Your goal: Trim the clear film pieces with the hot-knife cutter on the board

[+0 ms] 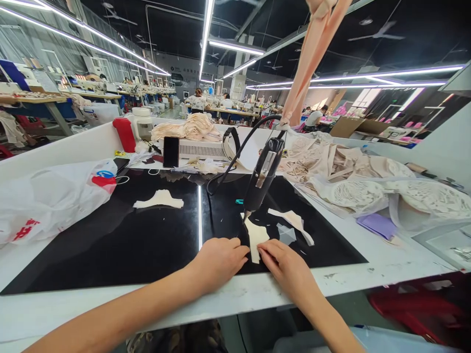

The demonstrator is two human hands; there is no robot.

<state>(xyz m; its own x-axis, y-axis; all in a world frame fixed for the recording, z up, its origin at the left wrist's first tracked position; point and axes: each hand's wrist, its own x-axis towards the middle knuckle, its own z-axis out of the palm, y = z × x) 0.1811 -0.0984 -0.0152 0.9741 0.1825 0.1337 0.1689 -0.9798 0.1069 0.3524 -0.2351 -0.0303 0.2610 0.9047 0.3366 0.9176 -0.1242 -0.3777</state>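
Note:
A small cream fabric piece (258,239) lies on the glossy black board between my two hands. My left hand (221,260) is closed, fingers curled, with its fingertips at the piece's left edge. Thumb and index finger of my right hand (287,267) pinch its lower right edge. Above the piece hangs a black handheld tool (262,176) with a narrow metal tip, pointing down at the fabric's top end. A pink cloth strip (307,63) suspends this tool. Another curved cream piece (293,223) rests to the right, and a similar one (159,199) to the left.
The black board (121,255) sits on a white table. A white plastic bag (55,201) covers its left side. Lace garments (342,171) and purple cloth (377,225) are heaped right. A phone (171,152) stands at the back, and a black cable (235,169) arches behind the tool.

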